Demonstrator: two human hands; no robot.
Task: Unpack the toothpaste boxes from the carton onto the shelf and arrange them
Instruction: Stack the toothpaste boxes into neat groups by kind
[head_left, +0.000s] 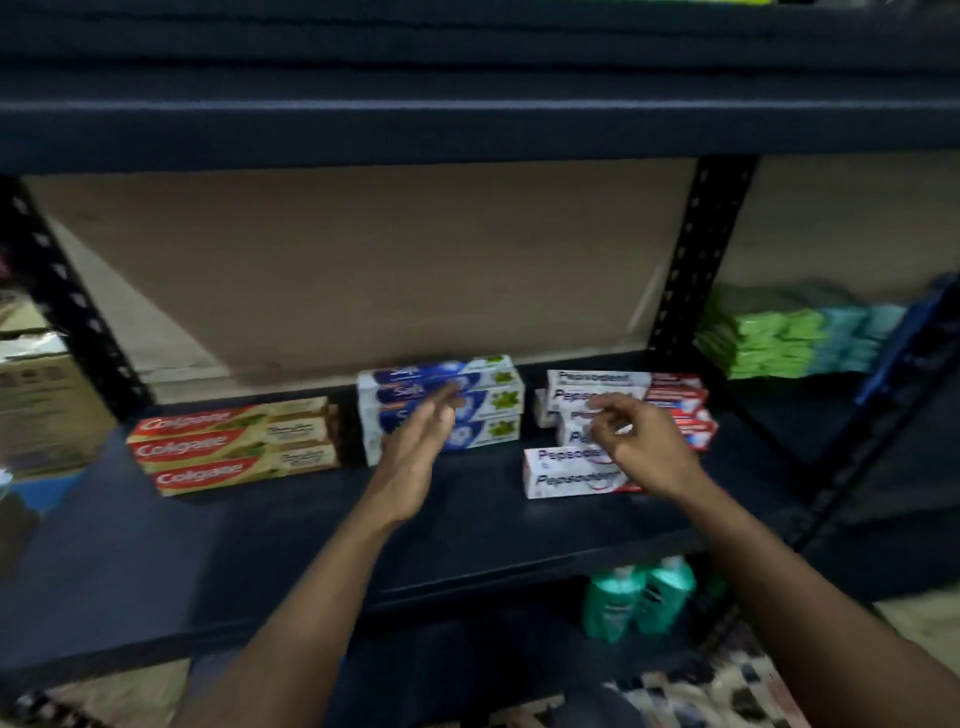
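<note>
On the dark shelf board (311, 519) stand three groups of toothpaste boxes. At the left lie red and beige Colgate boxes (234, 447). In the middle is a stack of blue and white boxes (488, 400). At the right are several white and red Pepsodent boxes (597, 382), with one Pepsodent box (566, 473) lying apart in front. My left hand (415, 447) is stretched out with straight fingers in front of the blue stack. My right hand (634, 441) hovers with loosely curled fingers over the Pepsodent boxes and holds nothing that I can see. The carton is not clearly in view.
Black perforated uprights (696, 260) frame the bay. Green and teal packs (789, 343) fill the bay to the right. Two teal bottles (639, 597) stand on the shelf below. A brown cardboard box (36, 410) sits at the far left.
</note>
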